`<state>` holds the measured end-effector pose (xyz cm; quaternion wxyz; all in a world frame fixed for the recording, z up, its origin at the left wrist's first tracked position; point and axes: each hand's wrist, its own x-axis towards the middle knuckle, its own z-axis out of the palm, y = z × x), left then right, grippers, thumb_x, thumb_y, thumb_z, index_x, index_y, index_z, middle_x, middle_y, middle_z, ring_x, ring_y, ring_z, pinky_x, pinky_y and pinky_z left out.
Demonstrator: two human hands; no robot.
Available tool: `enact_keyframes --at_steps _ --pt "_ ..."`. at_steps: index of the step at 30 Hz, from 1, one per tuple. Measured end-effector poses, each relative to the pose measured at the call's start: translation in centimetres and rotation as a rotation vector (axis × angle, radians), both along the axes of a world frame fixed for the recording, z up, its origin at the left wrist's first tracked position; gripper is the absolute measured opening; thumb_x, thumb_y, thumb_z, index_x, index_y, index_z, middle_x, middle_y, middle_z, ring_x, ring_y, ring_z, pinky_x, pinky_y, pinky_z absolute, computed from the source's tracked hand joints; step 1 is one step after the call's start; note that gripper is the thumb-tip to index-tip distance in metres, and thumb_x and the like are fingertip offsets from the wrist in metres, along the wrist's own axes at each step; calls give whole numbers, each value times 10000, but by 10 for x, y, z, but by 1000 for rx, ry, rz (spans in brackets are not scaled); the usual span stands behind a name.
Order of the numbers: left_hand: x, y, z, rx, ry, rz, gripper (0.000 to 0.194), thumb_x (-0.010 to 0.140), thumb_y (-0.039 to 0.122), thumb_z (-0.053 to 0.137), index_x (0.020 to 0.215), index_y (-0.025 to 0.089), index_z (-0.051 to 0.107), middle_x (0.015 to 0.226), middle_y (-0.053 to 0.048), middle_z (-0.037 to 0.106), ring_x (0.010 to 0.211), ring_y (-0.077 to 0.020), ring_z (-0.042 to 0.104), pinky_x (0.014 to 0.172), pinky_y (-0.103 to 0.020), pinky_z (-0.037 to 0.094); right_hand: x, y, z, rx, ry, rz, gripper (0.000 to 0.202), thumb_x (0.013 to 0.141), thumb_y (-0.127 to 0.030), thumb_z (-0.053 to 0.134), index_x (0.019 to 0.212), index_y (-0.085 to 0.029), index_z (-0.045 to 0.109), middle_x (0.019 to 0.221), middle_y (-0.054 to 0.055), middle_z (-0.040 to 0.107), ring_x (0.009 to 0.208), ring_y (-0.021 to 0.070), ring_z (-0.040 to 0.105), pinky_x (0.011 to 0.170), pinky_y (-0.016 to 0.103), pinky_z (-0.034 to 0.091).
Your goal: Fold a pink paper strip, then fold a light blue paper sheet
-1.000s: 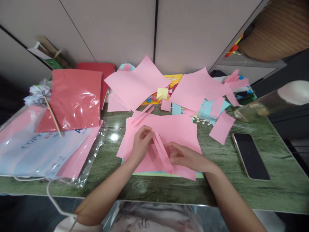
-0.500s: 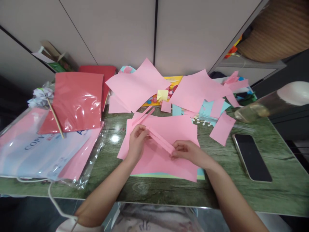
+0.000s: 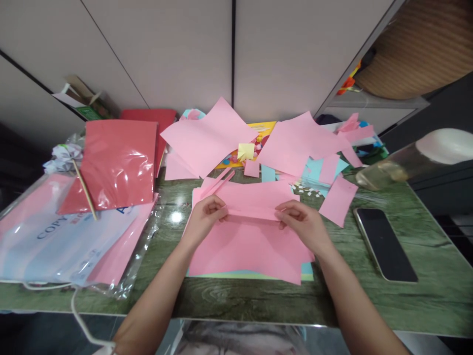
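Note:
A narrow pink paper strip [image 3: 252, 214] stretches level between my two hands, just above the pink sheets. My left hand [image 3: 210, 213] pinches its left end between thumb and fingers. Its right end is in the closed fingers of my right hand [image 3: 298, 217]. Under both hands lies a stack of pink paper sheets [image 3: 246, 251], with blue and pale green edges showing at the bottom. Two thin folded pink strips [image 3: 218, 181] rest at the stack's upper left corner, beyond my left hand.
A phone [image 3: 385, 245] lies at the right, with a bottle [image 3: 399, 165] behind it. Pink and blue paper pieces and a small yellow square [image 3: 246, 151] spread along the back. Plastic-wrapped red paper [image 3: 120, 162] and a copy-paper pack [image 3: 70, 241] fill the left.
The strip has turned from slanting down to the right to level. My right hand has moved up and right, and my left hand slightly left and down.

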<state>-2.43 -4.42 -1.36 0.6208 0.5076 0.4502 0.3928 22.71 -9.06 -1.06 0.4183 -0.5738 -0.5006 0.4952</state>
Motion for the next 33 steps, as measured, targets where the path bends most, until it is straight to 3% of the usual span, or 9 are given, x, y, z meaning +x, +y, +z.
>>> enact_keyframes --at_steps 6,12,16,29,33 --pt "1 -2 0 -36 -33 5 103 716 130 603 804 162 645 552 21 586 528 -102 543 511 -208 403 0 0 -2 27 -12 -33 164 752 -337 660 833 -199 626 618 -13 616 533 120 576 518 245 411" --pt "7 -5 -7 -55 -83 175 119 686 124 602 727 173 702 598 7 618 547 -91 543 535 -202 409 -2 0 1 -18 53 -15 252 758 -331 660 965 -210 584 610 -25 629 568 137 618 595 259 459" --pt "9 -5 -9 -75 -106 226 120 691 148 603 727 190 709 648 6 632 577 -90 555 553 -203 420 0 0 3 -24 114 33 186 793 -318 623 927 -217 544 623 -27 632 601 146 634 618 265 463" --pt "13 -6 -9 -138 -184 206 96 671 154 619 713 179 701 667 -12 628 605 -105 556 568 -224 416 2 -1 -3 98 120 -82 12 783 -219 596 792 -215 588 638 -29 608 608 136 603 645 283 448" --pt "13 -8 -5 -139 -166 149 98 678 150 595 689 182 687 655 -2 619 622 -98 553 594 -214 416 1 -2 -5 110 172 -114 8 781 -214 591 783 -215 598 639 -26 608 629 143 606 664 287 447"
